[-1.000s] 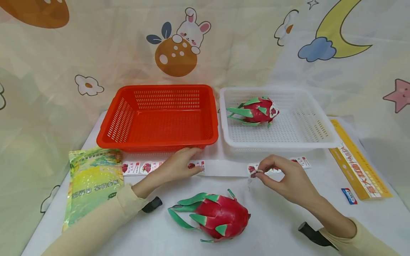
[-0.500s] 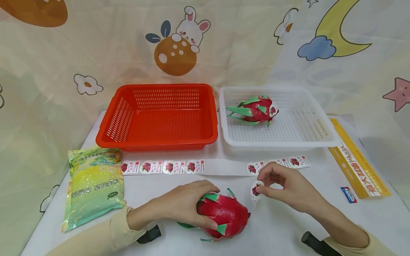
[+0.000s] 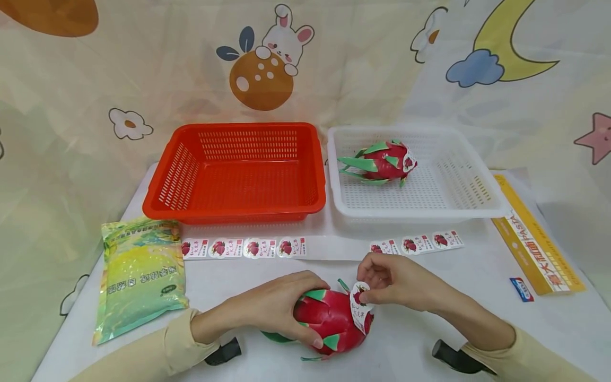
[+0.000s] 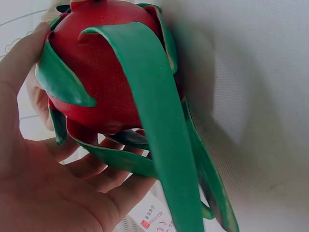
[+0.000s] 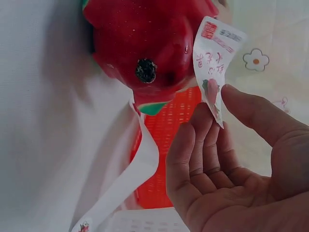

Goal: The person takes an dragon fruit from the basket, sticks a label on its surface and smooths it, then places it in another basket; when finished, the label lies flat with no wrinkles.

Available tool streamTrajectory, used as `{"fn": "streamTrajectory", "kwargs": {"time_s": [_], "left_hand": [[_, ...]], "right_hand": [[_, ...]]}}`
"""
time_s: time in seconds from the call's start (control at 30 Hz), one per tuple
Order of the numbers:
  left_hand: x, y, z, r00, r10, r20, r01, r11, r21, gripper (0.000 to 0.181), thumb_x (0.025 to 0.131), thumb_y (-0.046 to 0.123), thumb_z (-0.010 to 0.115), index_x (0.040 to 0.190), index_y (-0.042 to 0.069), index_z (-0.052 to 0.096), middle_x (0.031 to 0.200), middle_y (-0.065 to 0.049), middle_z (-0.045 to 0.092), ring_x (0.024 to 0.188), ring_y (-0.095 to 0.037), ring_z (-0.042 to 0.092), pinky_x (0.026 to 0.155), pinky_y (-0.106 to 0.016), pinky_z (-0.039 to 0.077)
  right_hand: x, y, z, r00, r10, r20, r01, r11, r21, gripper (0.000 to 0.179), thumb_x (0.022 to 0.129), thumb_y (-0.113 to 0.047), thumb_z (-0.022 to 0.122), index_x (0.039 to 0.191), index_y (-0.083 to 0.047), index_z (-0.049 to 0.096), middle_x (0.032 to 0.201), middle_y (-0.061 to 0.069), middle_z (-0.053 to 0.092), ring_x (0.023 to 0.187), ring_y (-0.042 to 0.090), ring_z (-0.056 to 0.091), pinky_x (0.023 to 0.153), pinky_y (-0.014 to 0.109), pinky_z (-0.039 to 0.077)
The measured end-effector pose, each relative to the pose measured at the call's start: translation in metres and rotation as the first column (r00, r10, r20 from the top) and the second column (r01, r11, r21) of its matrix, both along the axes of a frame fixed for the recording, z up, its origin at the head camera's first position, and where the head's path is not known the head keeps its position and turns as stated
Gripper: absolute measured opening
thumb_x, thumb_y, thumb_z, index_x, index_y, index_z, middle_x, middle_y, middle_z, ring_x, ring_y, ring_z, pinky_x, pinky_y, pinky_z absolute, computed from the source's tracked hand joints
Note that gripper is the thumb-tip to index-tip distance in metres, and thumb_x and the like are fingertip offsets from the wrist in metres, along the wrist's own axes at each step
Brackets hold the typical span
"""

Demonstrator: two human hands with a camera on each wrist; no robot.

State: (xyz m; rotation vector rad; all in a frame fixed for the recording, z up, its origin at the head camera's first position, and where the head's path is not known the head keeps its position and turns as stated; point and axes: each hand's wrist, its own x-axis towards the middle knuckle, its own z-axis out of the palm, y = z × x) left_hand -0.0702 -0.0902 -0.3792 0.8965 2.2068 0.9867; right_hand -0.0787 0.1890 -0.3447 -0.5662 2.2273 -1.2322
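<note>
A red dragon fruit [image 3: 331, 315] with green scales lies on the white table at front centre. My left hand [image 3: 281, 305] grips its leafy end, thumb on the near side and fingers over the far side; the left wrist view shows the long green leaf tips [image 4: 154, 125] trailing past the palm. Between thumb and fingers my right hand [image 3: 401, 281] pinches a white fruit sticker [image 3: 359, 307]. In the right wrist view the sticker [image 5: 212, 63] curves against the side of the fruit [image 5: 140, 43], near its dark blossom end.
Behind are a red basket [image 3: 238, 215] and a white basket [image 3: 420, 214] holding another stickered dragon fruit [image 3: 382, 162]. A sticker strip [image 3: 334, 248] runs before them. A yellow-green bag [image 3: 143, 281] lies left; a yellow pasta pack [image 3: 537, 239] and small blue packet [image 3: 521, 289] lie right.
My left hand came from the sticker strip down onto the dragon fruit and took hold of it. My right hand carried the sticker left and down from the strip to the fruit.
</note>
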Motion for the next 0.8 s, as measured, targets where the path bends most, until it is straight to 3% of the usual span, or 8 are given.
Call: {"fn": "streamTrajectory", "kwargs": {"time_s": [0.27,0.63,0.8], "left_hand": [[0.0,0.0,-0.002,1.0,-0.004,0.014,0.003,0.999,0.033,0.07,0.069,0.042,0.085,0.129,0.028,0.052,0.121,0.012,0.055,0.112,-0.001,0.05,0.075,-0.015,0.052],[0.003,-0.001,-0.006,0.999,0.003,0.047,-0.007,0.995,0.095,0.069,0.069,0.038,0.085,0.127,0.028,0.05,0.122,0.012,0.054,0.114,-0.001,0.049,0.076,-0.015,0.052],[0.007,-0.004,-0.01,0.999,-0.004,0.043,-0.002,0.991,0.137,0.07,0.069,0.036,0.086,0.127,0.031,0.048,0.125,0.012,0.052,0.116,-0.002,0.048,0.077,-0.015,0.052]], "right_hand": [[-0.001,-0.008,-0.01,0.995,0.0,0.095,0.0,1.0,-0.002,0.036,0.078,-0.018,0.079,0.106,-0.008,0.058,0.09,0.007,0.06,0.082,0.017,0.059,0.066,0.025,0.055],[0.009,-0.009,-0.021,0.991,-0.042,0.123,0.045,0.999,-0.025,0.045,0.078,-0.023,0.078,0.116,-0.009,0.056,0.103,0.008,0.062,0.094,0.023,0.059,0.069,0.028,0.057],[0.018,-0.008,-0.028,0.972,-0.07,0.226,0.089,0.993,-0.073,0.05,0.082,-0.026,0.075,0.123,-0.009,0.053,0.117,0.012,0.059,0.104,0.026,0.057,0.074,0.033,0.058]]}}
